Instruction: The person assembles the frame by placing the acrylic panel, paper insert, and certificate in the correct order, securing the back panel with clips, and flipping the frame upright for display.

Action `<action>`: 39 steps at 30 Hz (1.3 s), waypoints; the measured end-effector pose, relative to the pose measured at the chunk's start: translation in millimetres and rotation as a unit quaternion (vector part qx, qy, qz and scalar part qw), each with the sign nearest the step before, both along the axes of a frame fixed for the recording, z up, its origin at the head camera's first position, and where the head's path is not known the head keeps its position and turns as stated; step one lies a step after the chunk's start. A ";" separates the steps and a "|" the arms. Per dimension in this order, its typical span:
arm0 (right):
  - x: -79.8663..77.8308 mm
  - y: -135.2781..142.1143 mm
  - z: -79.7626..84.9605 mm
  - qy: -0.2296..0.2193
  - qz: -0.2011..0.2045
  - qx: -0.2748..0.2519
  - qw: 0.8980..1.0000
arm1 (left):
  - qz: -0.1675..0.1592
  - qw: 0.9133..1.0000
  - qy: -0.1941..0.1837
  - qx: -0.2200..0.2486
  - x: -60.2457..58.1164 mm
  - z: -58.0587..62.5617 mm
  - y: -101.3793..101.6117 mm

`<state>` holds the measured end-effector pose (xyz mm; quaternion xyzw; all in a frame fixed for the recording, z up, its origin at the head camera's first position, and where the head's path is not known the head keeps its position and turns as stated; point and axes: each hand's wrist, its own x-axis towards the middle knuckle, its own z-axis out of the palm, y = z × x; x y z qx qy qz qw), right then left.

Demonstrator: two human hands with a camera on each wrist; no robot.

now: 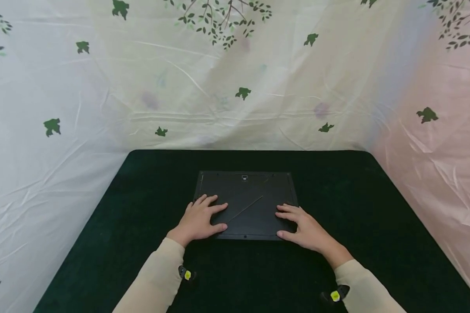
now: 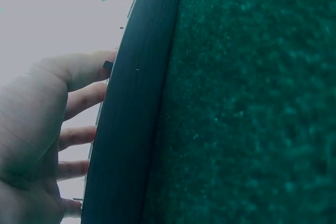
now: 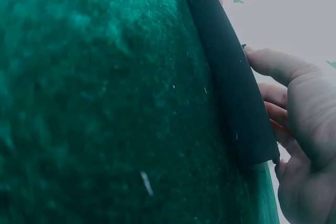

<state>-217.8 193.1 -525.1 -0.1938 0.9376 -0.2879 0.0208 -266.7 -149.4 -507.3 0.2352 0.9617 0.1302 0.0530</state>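
Note:
A black picture frame lies back side up on the dark green tabletop, a small metal hanger near its far edge. Small dark turn tabs sit along its border, and a thin diagonal line crosses the back. My left hand rests with spread fingers on the frame's left part, thumb by the near edge. On the right part, my right hand touches the back with its fingers spread and its thumb at the near right corner. Both wrist views show the frame's dark side edge against the cloth, fingertips on the upper face.
Dark green cloth covers the table all around the frame. Pale curtains with printed leaves and birds hang behind and at both sides. A dark wrist device with a yellow mark sits at each cream sleeve.

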 end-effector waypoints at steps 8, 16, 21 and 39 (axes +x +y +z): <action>1.0 -3.8 3.0 -0.004 -0.004 0.001 1.000 | -0.002 1.000 0.007 -0.003 -0.4 -2.0 0.3; 0.3 -1.0 -3.3 0.010 -0.002 -0.002 1.000 | -0.001 1.000 0.007 -0.007 -0.9 -4.8 1.1; 1.0 -0.9 -6.9 0.021 -0.006 -0.013 1.000 | 0.000 1.000 0.008 -0.008 -0.3 -5.0 1.1; -4.3 -9.2 -4.4 -0.024 -0.039 -0.070 0.996 | -0.001 1.000 0.009 -0.007 -1.5 -6.6 -0.8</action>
